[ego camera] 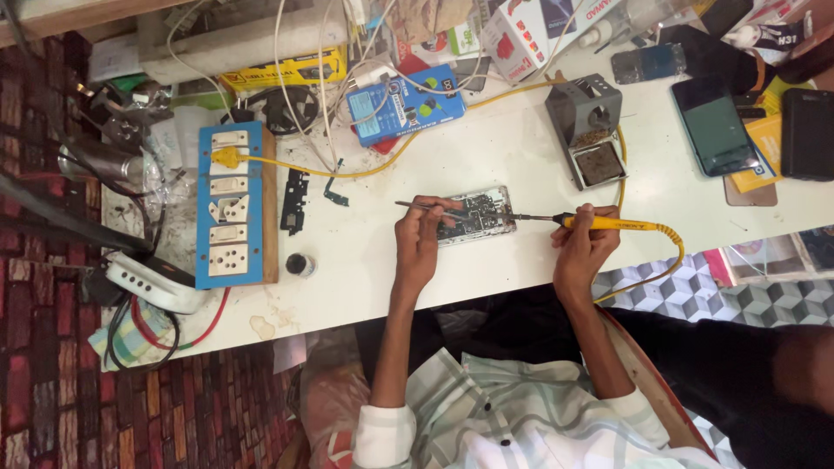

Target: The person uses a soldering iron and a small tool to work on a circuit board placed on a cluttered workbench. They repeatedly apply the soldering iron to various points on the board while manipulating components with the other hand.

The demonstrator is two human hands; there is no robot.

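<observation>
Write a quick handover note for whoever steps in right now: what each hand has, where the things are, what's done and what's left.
Left hand: holds tweezers at the opened phone.
Right hand: grips the yellow soldering iron, tip at the phone's right edge.
Phone lies open at the middle of the white table; iron stand behind it, blue switchboard to the left, small dark pot nearby.
Done: phone's back is off, board exposed.
Left: the work on the board; the back is not yet on.

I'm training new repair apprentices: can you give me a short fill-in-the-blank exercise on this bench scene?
1. The right hand holds a soldering iron with a ____ handle.
2. The left hand holds ____ over the opened phone.
3. The socket board is coloured ____.

Missing words: yellow; tweezers; blue
</observation>
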